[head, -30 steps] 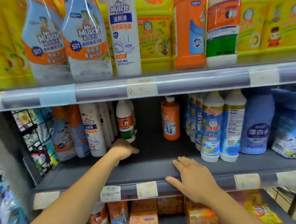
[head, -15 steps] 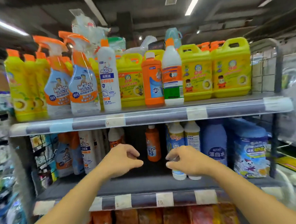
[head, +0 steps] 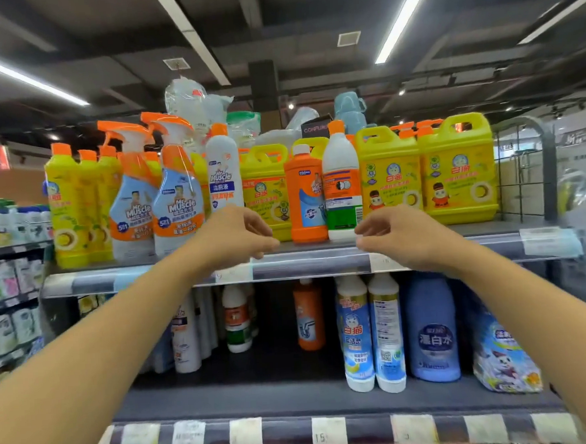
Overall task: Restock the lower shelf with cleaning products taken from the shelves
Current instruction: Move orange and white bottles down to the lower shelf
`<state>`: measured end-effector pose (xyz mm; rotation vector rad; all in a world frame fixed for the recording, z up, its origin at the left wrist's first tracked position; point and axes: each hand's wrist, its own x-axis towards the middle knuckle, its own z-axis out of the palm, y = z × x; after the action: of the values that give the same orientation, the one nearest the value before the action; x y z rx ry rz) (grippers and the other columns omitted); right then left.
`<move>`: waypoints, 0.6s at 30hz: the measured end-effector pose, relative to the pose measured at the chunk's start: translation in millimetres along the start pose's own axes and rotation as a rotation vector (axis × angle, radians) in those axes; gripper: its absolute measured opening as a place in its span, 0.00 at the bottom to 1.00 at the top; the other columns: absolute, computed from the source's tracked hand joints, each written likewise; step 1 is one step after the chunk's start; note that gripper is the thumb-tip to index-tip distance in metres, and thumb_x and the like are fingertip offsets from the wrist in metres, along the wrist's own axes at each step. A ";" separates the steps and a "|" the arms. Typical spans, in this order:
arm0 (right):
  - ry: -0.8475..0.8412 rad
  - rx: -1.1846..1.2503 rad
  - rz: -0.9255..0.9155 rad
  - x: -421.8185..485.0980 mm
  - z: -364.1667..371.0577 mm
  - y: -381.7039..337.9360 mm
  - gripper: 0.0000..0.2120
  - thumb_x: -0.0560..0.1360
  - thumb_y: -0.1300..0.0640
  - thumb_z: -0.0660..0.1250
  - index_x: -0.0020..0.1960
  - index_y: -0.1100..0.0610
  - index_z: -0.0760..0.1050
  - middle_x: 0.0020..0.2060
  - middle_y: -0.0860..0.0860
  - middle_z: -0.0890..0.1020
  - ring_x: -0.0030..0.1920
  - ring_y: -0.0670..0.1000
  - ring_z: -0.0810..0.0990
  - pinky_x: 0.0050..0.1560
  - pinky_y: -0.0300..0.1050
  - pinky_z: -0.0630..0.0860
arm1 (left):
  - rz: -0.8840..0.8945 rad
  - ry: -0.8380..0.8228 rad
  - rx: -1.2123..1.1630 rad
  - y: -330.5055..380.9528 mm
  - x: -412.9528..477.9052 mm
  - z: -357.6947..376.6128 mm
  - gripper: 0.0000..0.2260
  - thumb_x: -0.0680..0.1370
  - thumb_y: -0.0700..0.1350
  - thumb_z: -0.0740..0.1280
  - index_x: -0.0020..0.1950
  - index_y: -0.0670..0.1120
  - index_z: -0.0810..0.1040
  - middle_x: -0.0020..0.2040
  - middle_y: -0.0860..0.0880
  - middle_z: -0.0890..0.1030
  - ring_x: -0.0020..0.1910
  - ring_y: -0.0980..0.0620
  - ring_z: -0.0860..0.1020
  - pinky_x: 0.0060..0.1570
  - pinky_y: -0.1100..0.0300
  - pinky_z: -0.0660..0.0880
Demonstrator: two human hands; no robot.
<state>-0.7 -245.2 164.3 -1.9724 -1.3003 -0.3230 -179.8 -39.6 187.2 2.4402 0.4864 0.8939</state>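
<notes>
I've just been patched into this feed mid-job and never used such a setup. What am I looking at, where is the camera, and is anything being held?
No machine here: a person's bare arms, filmed by one wide-angle camera on their head. The left hand and right hand hover empty, fingers loosely curled, in front of the upper shelf. Between them stand an orange bottle and a white bottle with an orange cap, beside yellow jugs and spray bottles. The lower shelf has a bare stretch in its middle.

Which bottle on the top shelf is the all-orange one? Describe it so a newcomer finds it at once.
Start at the top shelf and its row of yellow jugs. Near the middle, between the person's raised hands, stands the orange bottle, beside a white bottle with a green band. It alone has an orange body with a white cap.
</notes>
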 end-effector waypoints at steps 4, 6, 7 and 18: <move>0.042 -0.009 -0.007 11.1 -8.1 -0.6 0.11 0.74 0.48 0.69 0.55 0.49 0.78 0.46 0.42 0.81 0.48 0.42 0.78 0.41 0.35 0.72 | -0.024 0.018 -0.024 -9.1 17.0 -11.3 0.06 0.72 0.45 0.76 0.46 0.46 0.82 0.42 0.47 0.85 0.42 0.50 0.84 0.43 0.56 0.81; 0.070 -0.020 -0.012 16.8 -8.7 1.4 0.11 0.74 0.48 0.69 0.55 0.49 0.78 0.47 0.43 0.81 0.48 0.42 0.78 0.42 0.36 0.72 | -0.024 0.025 -0.013 -15.3 25.5 -14.7 0.07 0.72 0.46 0.76 0.46 0.46 0.82 0.43 0.46 0.85 0.43 0.50 0.84 0.43 0.55 0.81; 0.084 -0.021 -0.013 19.7 -8.6 2.9 0.11 0.74 0.49 0.69 0.56 0.49 0.79 0.48 0.44 0.82 0.48 0.42 0.78 0.42 0.37 0.72 | -0.023 0.029 -0.010 -18.4 29.6 -15.8 0.07 0.72 0.46 0.76 0.46 0.46 0.82 0.43 0.46 0.85 0.43 0.50 0.84 0.44 0.55 0.81; 0.231 0.046 -0.034 60.8 -7.8 13.2 0.09 0.73 0.54 0.71 0.53 0.49 0.79 0.46 0.43 0.82 0.48 0.42 0.80 0.47 0.41 0.75 | 0.018 0.140 -0.056 -32.0 77.3 -20.0 0.05 0.73 0.46 0.75 0.45 0.48 0.81 0.44 0.48 0.84 0.44 0.51 0.82 0.44 0.56 0.79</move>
<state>39.9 -211.7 198.5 -1.8167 -1.1828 -0.5166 -142.5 30.0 221.1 2.3456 0.4827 1.0764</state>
